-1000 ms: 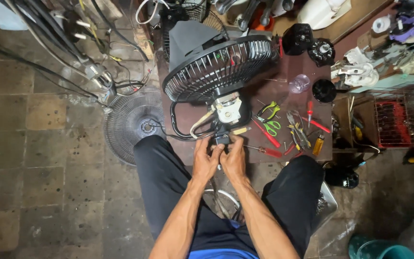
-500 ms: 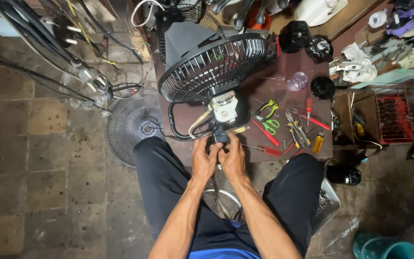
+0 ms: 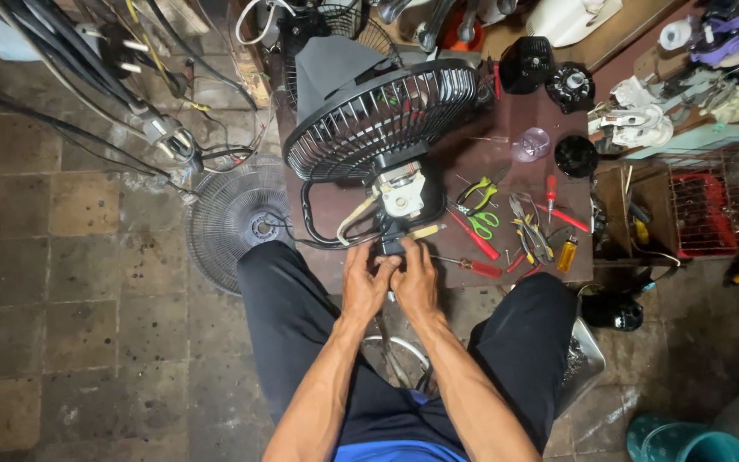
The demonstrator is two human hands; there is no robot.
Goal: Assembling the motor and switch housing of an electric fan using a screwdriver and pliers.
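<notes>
both hands met at the near edge of the table [image 3: 549, 120]: the left hand [image 3: 363, 287] and right hand [image 3: 416, 282] were pressed together, fingers curled and pinching a small dark part [image 3: 389, 247] just below the white motor [image 3: 403, 193] of the fan [image 3: 380, 120]. the fan lay tilted on the table, its black grille toward the far side, a black cable looping off to its left. screwdrivers [image 3: 472, 234], green pliers [image 3: 478, 192] and scissors [image 3: 482, 224] lay just right of the motor, and a loose grille [image 3: 233, 224] rested on the floor.
</notes>
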